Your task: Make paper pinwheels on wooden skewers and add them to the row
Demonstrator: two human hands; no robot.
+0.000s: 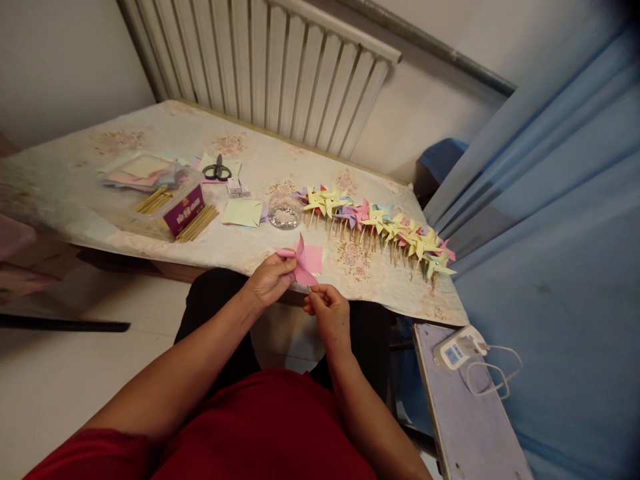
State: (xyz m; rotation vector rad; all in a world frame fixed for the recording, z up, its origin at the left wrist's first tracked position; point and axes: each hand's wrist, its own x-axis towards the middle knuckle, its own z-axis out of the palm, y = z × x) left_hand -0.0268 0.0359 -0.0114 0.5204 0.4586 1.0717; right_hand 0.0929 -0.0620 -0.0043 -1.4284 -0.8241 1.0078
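A pink paper pinwheel (303, 269) is pinched in my left hand (271, 277) over the table's front edge. Just below and to its right, the closed fingers of my right hand (329, 313) grip a thin wooden stick (309, 289) whose tip meets the pinwheel. Behind it lies a square of pink paper (314, 259). A round clear container (285, 215) with small shiny pieces stands farther back, beside a stack of pale green paper squares (242, 213). Finished pinwheels (390, 227) on sticks form a long row at the right.
At the left are a clear box (155, 223) with wooden sticks, a loose stick bundle (197, 223) and a tray of coloured paper (143, 170). Black scissors (217, 170) lie behind. A white power adapter (457, 350) with a cable rests on a side board (465, 420).
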